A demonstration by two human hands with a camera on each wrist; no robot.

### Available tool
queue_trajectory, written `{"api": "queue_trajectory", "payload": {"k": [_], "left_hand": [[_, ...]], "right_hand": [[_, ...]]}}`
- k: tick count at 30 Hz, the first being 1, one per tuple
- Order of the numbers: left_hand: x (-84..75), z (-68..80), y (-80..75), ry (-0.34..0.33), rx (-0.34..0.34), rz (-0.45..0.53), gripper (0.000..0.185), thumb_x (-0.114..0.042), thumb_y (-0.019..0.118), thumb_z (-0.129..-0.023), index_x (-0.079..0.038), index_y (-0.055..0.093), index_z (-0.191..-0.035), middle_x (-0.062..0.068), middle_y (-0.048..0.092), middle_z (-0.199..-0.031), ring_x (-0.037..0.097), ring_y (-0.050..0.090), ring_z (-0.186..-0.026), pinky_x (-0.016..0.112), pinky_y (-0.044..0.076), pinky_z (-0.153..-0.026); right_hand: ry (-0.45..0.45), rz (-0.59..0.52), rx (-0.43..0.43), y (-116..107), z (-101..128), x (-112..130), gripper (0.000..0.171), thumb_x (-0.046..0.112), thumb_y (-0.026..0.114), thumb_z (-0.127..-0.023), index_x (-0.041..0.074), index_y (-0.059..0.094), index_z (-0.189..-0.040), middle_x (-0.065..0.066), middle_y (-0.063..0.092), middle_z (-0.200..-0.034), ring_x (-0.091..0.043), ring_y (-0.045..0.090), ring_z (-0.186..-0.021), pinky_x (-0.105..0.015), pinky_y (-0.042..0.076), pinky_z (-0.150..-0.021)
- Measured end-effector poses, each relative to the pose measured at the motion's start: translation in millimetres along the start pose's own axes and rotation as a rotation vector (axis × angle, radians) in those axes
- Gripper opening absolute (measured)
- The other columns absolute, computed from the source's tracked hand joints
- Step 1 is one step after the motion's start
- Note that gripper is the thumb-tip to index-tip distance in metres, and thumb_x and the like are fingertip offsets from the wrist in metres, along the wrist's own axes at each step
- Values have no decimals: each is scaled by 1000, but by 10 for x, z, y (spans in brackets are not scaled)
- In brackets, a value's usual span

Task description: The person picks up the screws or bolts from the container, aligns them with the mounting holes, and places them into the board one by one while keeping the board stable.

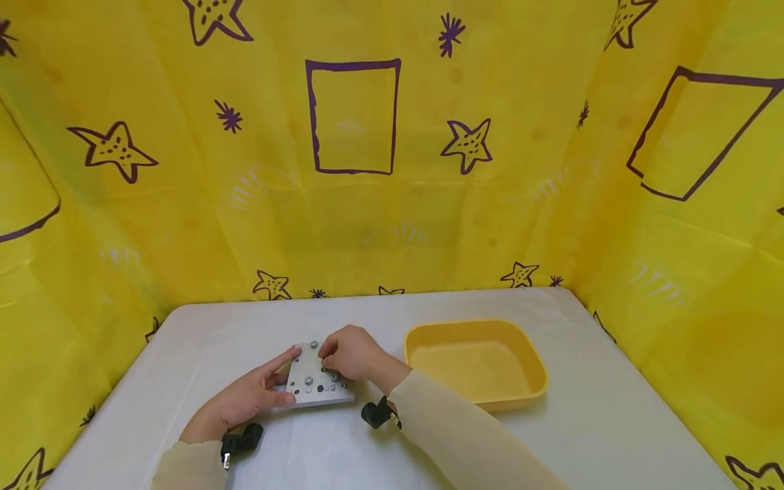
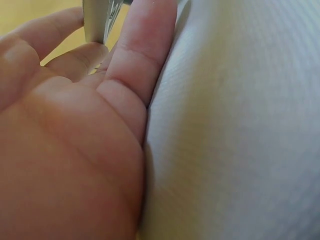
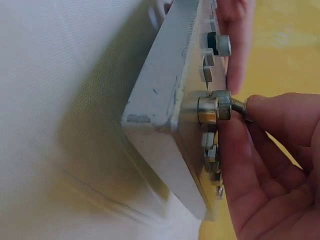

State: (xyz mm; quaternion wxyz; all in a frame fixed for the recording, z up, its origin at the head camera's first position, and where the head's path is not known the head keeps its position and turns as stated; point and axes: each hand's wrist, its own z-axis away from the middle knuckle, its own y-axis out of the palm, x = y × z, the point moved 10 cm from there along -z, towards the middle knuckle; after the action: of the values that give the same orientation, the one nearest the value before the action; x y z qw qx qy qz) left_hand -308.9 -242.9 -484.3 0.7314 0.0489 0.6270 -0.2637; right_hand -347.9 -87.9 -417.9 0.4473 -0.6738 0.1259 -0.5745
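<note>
A light metal plate (image 1: 304,365) with holes and several socket-head screws lies at the middle of the table. My left hand (image 1: 245,397) holds its left side, thumb at the near corner and fingers along the far part. In the left wrist view, the plate's edge (image 2: 95,22) shows between the fingers. Over the plate's right half is my right hand (image 1: 354,354). Its thumb and fingers pinch a small threaded screw (image 3: 239,106), close over the plate's face. A shiny screw head (image 3: 207,111) stands right beside it, and another screw (image 3: 225,46) protrudes farther along.
A yellow plastic tray (image 1: 539,391) stands to the right of the plate, behind my right forearm. The white table (image 1: 343,449) is bounded by yellow patterned curtains (image 1: 361,231) at the back and both sides. Each wrist carries a black camera mount (image 1: 241,441).
</note>
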Motion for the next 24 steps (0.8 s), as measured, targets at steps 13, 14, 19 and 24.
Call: {"api": "queue_trajectory", "payload": {"k": [13,14,19,24], "left_hand": [[-9,-31,20,-11,-20,-21,98,-16,82,-83,-22,23,-161,28,33,-153,32,53,-120,48,40,-100],[-5,-31,19,-12,-24,-27,98,-17,82,-82,-22,23,-161,27,32,-153,32,53,-121,49,40,-101],[6,-31,11,-16,-36,-39,100,-17,83,-81,-21,23,-160,27,31,-154,32,53,-122,47,41,-101],[-33,-26,-4,-5,-47,-84,100,-16,84,-80,-20,24,-160,22,25,-159,34,49,-125,43,43,-99]], "right_hand": [[12,5,-21,-90,72,-46,10,17,69,-94,19,78,-98,15,64,-86,-8,54,-82,-27,47,-79],[17,-21,-32,-121,85,-64,11,18,68,-94,18,78,-99,15,64,-88,-8,54,-82,-27,47,-77],[-14,-151,-127,-395,228,-151,13,18,67,-96,17,78,-102,14,66,-93,-10,57,-83,-27,49,-69],[-17,-323,-227,-761,474,-348,13,15,66,-96,17,77,-101,7,67,-93,-16,62,-78,-32,52,-67]]}}
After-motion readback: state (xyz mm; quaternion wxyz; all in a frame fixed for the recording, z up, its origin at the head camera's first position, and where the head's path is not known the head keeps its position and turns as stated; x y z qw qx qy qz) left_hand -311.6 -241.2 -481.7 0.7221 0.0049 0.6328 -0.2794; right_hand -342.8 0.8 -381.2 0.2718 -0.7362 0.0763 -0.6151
